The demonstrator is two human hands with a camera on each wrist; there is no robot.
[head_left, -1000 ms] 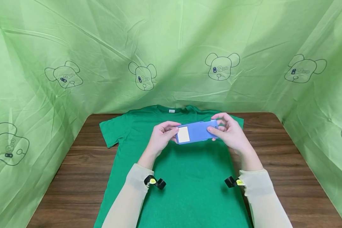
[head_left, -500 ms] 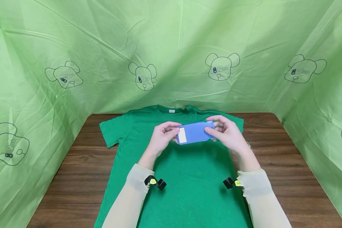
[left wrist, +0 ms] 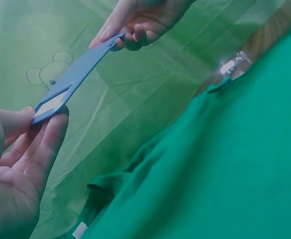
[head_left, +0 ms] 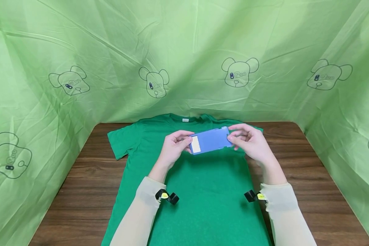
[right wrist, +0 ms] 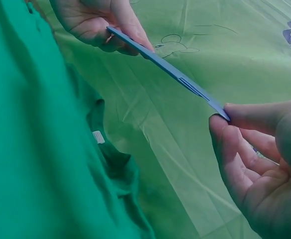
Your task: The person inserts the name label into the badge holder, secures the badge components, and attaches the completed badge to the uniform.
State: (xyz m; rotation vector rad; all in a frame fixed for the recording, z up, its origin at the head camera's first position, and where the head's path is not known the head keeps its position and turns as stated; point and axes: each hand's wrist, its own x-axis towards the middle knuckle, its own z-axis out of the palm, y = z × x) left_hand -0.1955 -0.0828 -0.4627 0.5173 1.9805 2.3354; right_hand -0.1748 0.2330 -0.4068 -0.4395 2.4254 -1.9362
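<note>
A flat blue plastic card holder (head_left: 213, 140) with a white window at its left end is held up above a green T-shirt (head_left: 209, 191). My left hand (head_left: 173, 145) pinches the holder's left end between thumb and fingers. At the opposite end, my right hand (head_left: 249, 143) pinches the edge with thumb and fingertips. From the right wrist view the card holder (right wrist: 170, 69) appears nearly edge-on, thin and slanting between both hands. In the left wrist view its white window (left wrist: 52, 103) lies close to the left thumb.
The T-shirt lies spread on a dark wooden table (head_left: 89, 191), collar at the far side. A small shiny clear item (left wrist: 234, 64) sits beside the shirt's right sleeve in the left wrist view. Green cloth curtains (head_left: 190, 41) with bear outlines surround the table.
The holder's white window has become narrower since a second ago. My right hand has shifted slightly right, its thumb now at the holder's very end. The left hand has barely moved.
</note>
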